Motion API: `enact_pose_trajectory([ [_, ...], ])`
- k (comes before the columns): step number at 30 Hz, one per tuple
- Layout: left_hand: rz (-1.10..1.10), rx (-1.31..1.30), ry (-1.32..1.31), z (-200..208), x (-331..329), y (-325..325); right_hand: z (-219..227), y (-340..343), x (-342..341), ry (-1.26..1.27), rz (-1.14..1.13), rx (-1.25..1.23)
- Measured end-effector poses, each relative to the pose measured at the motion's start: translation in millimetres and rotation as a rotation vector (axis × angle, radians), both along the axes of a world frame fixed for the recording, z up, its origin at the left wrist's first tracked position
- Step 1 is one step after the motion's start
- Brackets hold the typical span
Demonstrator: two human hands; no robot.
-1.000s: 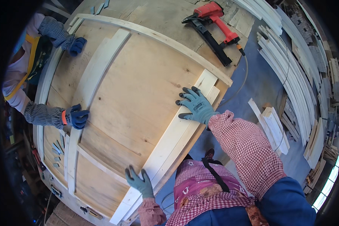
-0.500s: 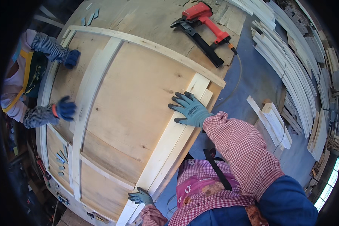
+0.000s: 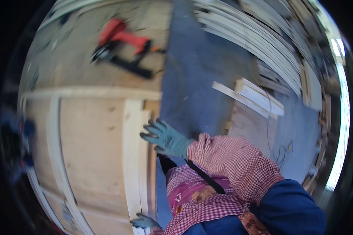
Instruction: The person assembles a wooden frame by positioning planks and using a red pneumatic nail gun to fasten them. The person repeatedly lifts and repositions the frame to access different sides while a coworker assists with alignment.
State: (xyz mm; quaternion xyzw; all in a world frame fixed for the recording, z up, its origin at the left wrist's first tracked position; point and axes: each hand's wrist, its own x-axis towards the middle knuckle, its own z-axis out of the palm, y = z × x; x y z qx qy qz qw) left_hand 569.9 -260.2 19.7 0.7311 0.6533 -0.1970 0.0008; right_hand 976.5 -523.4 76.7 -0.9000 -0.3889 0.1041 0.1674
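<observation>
My right hand (image 3: 166, 138), in a teal glove with dark fingertips, has its fingers spread at the right edge of a wooden frame panel (image 3: 91, 141). Whether it touches the wood I cannot tell. Farther down the same side, at the lower edge of the view, my left hand (image 3: 144, 221) rests with fingers stretched out on a pale wooden strip (image 3: 132, 156). A second, narrower strip (image 3: 144, 168) lies along its right side. A red and black nail gun (image 3: 123, 43) lies on the worktable beyond the panel, blurred by motion.
Long pale boards (image 3: 255, 43) are stacked on the floor at the far right. Shorter wood pieces (image 3: 259, 96) lie nearer on the blue floor (image 3: 196, 98). A co-worker's blurred gloved hands (image 3: 27, 129) show at the panel's left edge. A hose trails from the nail gun.
My view has swung to the right, so the panel and nail gun appear farther left. My right hand has shifted off the wide strip toward the panel's outer edge.
</observation>
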Motion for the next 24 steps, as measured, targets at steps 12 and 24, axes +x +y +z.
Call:
enact_pose_trajectory([
  [12, 0.216, -0.786, -0.736, 8, 177, -239, -87, -452, -225, 0.633, -1.626, 0.281],
  [24, -0.25, -1.72, -0.333, -97, 477, -712, -179, -708, -144, 1.067, -2.203, 1.24],
])
